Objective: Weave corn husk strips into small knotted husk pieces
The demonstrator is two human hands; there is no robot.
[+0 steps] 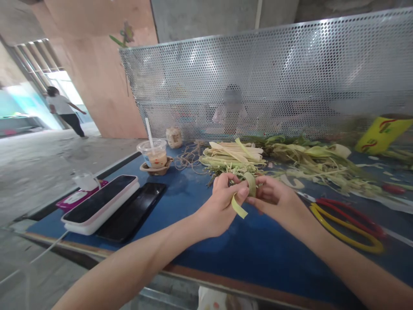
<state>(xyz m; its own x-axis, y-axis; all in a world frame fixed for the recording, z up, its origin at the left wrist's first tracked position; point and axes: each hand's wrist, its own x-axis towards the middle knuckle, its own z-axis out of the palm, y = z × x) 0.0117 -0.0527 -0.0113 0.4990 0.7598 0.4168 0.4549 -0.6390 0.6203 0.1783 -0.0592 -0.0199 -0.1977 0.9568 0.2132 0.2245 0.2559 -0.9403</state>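
Above the blue table, my left hand pinches a pale green strip that looks like corn husk. Its loose end hangs down past my thumb, and its upper part curls into a loop between my hands. My right hand meets it from the right, fingers closed on the far side of the loop; its fingertips are partly hidden. Just behind my hands lie a bundle of thin green stems and a stack of flat, pale husk pieces.
Scissors with red and yellow handles lie right of my hands, below a heap of husks. Two phones, one a pink-edged phone, a drink cup and tangled twine sit left. A perforated metal screen stands behind.
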